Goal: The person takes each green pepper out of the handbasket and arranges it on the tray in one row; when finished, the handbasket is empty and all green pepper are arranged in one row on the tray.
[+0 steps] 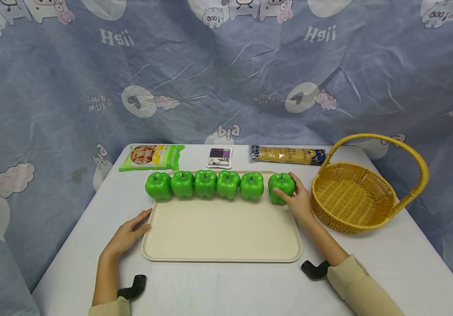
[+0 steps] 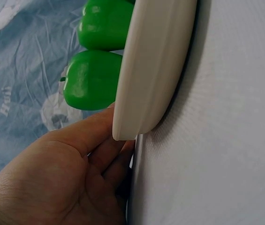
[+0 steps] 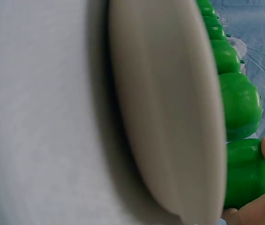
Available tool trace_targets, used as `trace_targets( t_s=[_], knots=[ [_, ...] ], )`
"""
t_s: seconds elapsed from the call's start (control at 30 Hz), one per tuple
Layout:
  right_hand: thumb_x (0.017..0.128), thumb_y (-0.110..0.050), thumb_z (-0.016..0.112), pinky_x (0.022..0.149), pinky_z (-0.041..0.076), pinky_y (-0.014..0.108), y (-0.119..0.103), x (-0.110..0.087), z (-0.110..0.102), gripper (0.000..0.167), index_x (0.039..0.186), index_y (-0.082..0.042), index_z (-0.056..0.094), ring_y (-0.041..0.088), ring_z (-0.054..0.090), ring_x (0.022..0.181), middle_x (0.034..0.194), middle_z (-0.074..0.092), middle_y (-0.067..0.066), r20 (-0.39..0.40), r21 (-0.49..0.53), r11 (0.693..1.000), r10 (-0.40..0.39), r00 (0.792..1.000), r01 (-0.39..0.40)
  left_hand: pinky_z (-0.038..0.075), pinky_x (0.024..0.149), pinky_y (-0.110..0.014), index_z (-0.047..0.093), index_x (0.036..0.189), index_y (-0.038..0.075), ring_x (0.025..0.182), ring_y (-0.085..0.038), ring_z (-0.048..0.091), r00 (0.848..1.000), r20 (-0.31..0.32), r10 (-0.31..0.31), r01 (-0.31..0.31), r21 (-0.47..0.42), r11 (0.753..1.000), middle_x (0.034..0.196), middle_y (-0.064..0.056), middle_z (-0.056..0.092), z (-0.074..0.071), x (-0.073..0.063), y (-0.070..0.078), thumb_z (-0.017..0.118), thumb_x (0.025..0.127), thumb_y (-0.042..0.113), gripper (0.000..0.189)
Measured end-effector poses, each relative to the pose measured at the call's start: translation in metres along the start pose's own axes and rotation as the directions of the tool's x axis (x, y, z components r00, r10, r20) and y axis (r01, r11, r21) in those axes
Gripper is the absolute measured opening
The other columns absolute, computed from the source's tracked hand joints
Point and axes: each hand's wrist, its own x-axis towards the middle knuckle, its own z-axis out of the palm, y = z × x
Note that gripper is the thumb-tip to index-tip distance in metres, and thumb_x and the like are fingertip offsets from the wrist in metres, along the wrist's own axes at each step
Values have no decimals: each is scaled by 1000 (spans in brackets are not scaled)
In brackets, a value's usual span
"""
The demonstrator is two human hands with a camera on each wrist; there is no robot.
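Note:
A row of several green bell peppers [image 1: 205,184] lines the far side of the cream tray [image 1: 221,232]. The rightmost bell pepper [image 1: 280,188] stands a small gap apart from its neighbour. My right hand [image 1: 300,202] grips this one, thumb across its near side and fingers around its right; the right wrist view shows the same bell pepper [image 3: 246,176] beyond the tray rim. At the tray's left edge rests my left hand [image 1: 125,235], fingers extended along the rim. In the left wrist view its fingertips pass behind the tray wall [image 2: 153,65] and are partly hidden.
A yellow wicker basket [image 1: 321,197] with a tall handle stands right of the tray, close to my right hand. Behind the tray lie a green food packet [image 1: 151,157], a small white packet with a purple label [image 1: 220,157] and a long yellow pasta packet [image 1: 287,155].

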Motion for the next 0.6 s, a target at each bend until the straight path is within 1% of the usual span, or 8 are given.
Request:
trace_targets(
  t_s=[0.17, 0.3, 0.37, 0.47, 0.6],
  knots=[
    [73, -44, 75, 109, 19, 46, 3, 0, 2, 92, 147, -16, 27, 33, 21, 136, 149, 25, 13, -21, -22, 999, -24, 1000, 23, 14, 105, -59, 41, 141, 17, 135, -37, 22, 1000, -1, -4, 4, 9, 1000, 146, -19, 28, -1, -1, 0, 57, 91, 34, 55],
    [74, -42, 75, 108, 22, 47, 3, 1, 4, 87, 146, -21, 30, 34, 23, 135, 148, 27, 10, -25, -5, 999, -49, 998, 49, 14, 105, -59, 41, 141, 16, 135, -38, 21, 1000, -1, -4, 4, 18, 1000, 146, -19, 28, -2, -2, 1, 57, 92, 34, 55],
    [74, -40, 75, 107, 24, 47, 4, 1, 6, 85, 145, -22, 32, 33, 24, 134, 148, 28, 7, -27, 17, 998, -62, 998, 63, 14, 105, -60, 41, 141, 16, 135, -38, 21, 1000, -1, -3, 3, 16, 1000, 146, -19, 28, -2, -2, 2, 57, 92, 33, 54],
    [75, -35, 76, 105, 28, 47, -1, -2, 7, 83, 144, -20, 32, 34, 28, 133, 147, 29, 7, -21, 44, 997, -69, 997, 69, 13, 105, -60, 41, 141, 15, 135, -38, 21, 1000, 1, -4, 4, 9, 1000, 146, -20, 28, -1, -3, 3, 56, 92, 32, 54],
    [78, -21, 75, 102, 33, 49, -19, -13, 5, 80, 144, -13, 30, 36, 33, 130, 145, 31, 15, -9, 74, 993, -88, 996, 88, 13, 105, -59, 41, 141, 14, 135, -39, 21, 1000, 4, -7, 7, 1, 1000, 146, -20, 28, -1, -3, 6, 56, 92, 30, 53]
  ],
)
